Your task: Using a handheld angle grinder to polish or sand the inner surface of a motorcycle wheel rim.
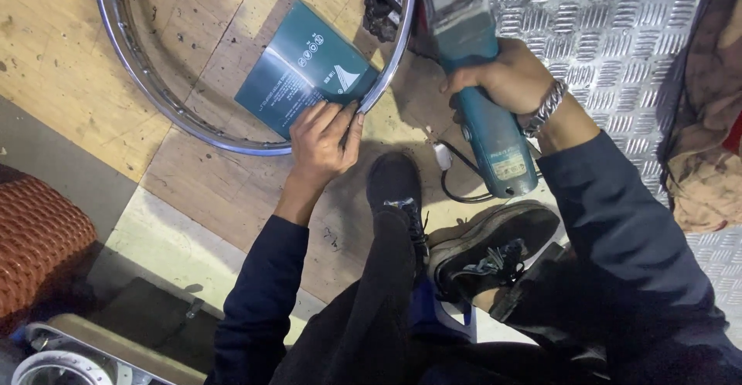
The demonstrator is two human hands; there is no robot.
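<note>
The right hand [506,76] is wrapped tight round the body of a teal angle grinder [473,83], whose head sits against the outer edge of a chromed wheel rim [166,103] lying flat on the floor. The left hand [325,134] pinches the rim's near edge, thumb and fingers closed on the metal, and partly presses a teal cardboard box [297,72] that lies inside the hoop and under its edge.

The step in hand looks like grinding or cutting at the rim — the left hand steadying it while the tool bears on it. What it seems to call for is a firm hold on the hoop and fingers kept clear of the disc, since the two hands are near each other along the same arc.

Room is tight on the near side: two black shoes [495,250] sit just below the grinder, and its cord [456,188] loops between them. The wooden floor panel [69,52] is open to the left; the checker plate [610,22] lies on the right, with a rag heap [707,122] at its edge.
</note>
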